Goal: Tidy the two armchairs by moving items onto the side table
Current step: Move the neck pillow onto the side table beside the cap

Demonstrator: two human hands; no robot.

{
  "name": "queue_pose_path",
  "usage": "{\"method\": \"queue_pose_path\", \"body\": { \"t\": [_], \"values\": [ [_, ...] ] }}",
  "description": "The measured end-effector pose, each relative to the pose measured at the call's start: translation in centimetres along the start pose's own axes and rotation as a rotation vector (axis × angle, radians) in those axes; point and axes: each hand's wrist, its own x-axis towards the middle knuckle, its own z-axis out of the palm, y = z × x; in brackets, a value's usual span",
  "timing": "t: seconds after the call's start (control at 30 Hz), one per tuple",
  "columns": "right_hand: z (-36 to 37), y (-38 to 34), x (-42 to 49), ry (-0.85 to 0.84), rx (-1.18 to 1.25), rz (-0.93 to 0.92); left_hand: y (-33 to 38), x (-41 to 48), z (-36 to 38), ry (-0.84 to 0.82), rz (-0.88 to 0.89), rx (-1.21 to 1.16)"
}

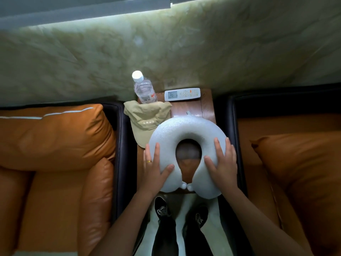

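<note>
Here, the tan cap (pixel 147 117) on the table (pixel 206 106) reads "s-o-u-l". Overlapping its edge lies the grey neck pillow (pixel 186 126). The left hand (pixel 156 169) and the right hand (pixel 223 163) press flat on its two arms, fingers straight.

You are in a sitting room or lounge; whether home or hotel, you cannot tell. The left armchair (pixel 55 163) and the right armchair (pixel 295 163), both tan leather with dark frames and loose cushions, flank a small wooden side table (pixel 206 106) against a greenish marble-look wall (pixel 166 52). An air-conditioner remote (pixel 182 94), water bottle (pixel 144 89), cap (pixel 145 119) and neck pillow (pixel 186 128) share the tabletop.
</note>
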Motion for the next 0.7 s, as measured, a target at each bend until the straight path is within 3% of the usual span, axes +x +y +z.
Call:
{"method": "queue_pose_path", "body": {
  "t": [0.13, 0.27, 0.33, 0.53, 0.7],
  "values": [
    [-0.8, -0.3, 0.8, 0.005, -0.058, -0.043, 1.6, 1.1, -1.2, -0.051, 0.001, 0.155],
    [-1.0, -2.3, 4.6, 0.022, -0.194, -0.234, 4.4, 5.1, -1.9, 0.076, 0.24, 0.403],
    [-0.7, -3.0, 5.8, 0.019, -0.253, -0.242, 5.1, 6.6, -1.5, 0.09, 0.274, 0.529],
    [-0.8, -2.9, 5.8, 0.035, -0.278, -0.24, 4.5, 6.6, -1.2, 0.12, 0.286, 0.504],
    [-1.2, -0.8, 2.4, 0.081, -0.117, -0.12, 2.6, 4.0, -1.6, 0.132, 0.154, 0.255]
  ]
}}
